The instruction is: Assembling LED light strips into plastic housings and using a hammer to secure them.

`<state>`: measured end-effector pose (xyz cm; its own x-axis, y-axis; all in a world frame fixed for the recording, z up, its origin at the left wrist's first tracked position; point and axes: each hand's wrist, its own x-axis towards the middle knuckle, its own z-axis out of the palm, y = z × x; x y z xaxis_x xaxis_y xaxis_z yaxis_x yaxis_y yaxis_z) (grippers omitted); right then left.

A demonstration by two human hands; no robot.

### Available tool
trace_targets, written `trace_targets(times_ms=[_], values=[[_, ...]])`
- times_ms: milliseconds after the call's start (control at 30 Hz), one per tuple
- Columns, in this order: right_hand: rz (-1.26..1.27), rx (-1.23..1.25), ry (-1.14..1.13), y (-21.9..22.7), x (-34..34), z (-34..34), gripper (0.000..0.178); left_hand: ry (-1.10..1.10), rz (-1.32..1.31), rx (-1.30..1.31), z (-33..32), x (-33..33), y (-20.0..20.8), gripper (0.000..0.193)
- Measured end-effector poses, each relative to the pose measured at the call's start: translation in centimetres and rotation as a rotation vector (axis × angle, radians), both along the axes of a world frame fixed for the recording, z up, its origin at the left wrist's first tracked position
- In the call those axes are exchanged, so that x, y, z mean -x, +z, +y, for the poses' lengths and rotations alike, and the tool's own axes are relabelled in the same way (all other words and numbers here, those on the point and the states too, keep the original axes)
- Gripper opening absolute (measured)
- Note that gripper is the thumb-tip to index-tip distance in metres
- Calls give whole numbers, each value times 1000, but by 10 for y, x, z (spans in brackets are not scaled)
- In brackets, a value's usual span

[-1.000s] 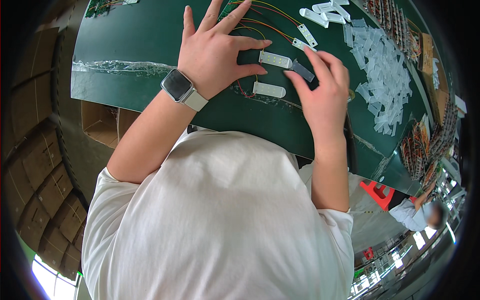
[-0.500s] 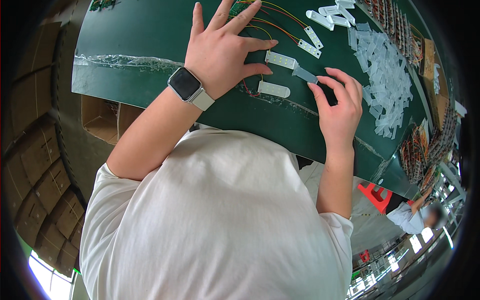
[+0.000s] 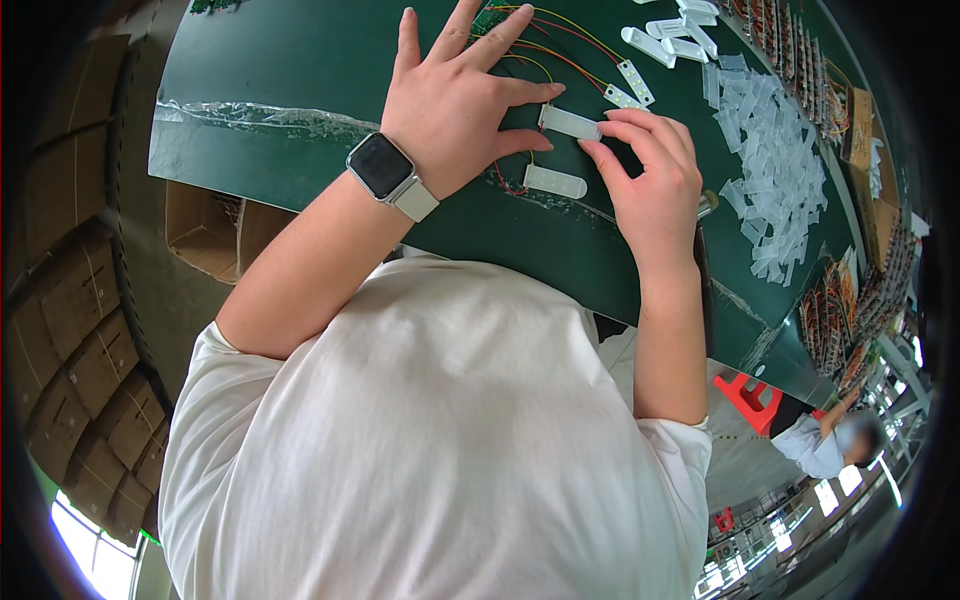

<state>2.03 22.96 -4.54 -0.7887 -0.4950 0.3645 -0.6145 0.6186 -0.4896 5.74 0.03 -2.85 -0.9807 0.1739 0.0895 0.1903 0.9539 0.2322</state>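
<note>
My left hand lies flat on the green table, fingers spread over a bundle of red, yellow and green wires; a smartwatch is on that wrist. My right hand curls its fingertips onto the end of a small white oblong strip lying between the two hands. A second white strip rests on the table just below it, near thin red wires. Whether the right fingers pinch the strip or only press on it is hidden.
A heap of clear plastic sleeves lies to the right, more white strips at the top. Crinkled clear film runs along the table's left edge. Cardboard boxes stand on the floor at left. Another person is at the lower right.
My right hand has moved up and left from the table's near edge to the white strip. My left hand has stayed spread on the wires.
</note>
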Motion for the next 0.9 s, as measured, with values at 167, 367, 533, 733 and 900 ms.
trace_targets(times_ms=[167,367,533,733,900], values=[[-33,-6,10,-1,0,-1,22,1,16,1,-1,-1,-3,46],[-15,-4,3,-3,-1,-3,20,12,-17,-14,-1,-1,-1,46],[-37,35,-24,-4,-3,-1,21,15,-5,-40,-2,-1,-2,46],[-50,56,-49,-7,-7,-2,23,1,37,-35,-2,-3,-6,45],[-40,50,-54,-8,-7,-3,23,21,-5,-29,-2,-2,-5,45]])
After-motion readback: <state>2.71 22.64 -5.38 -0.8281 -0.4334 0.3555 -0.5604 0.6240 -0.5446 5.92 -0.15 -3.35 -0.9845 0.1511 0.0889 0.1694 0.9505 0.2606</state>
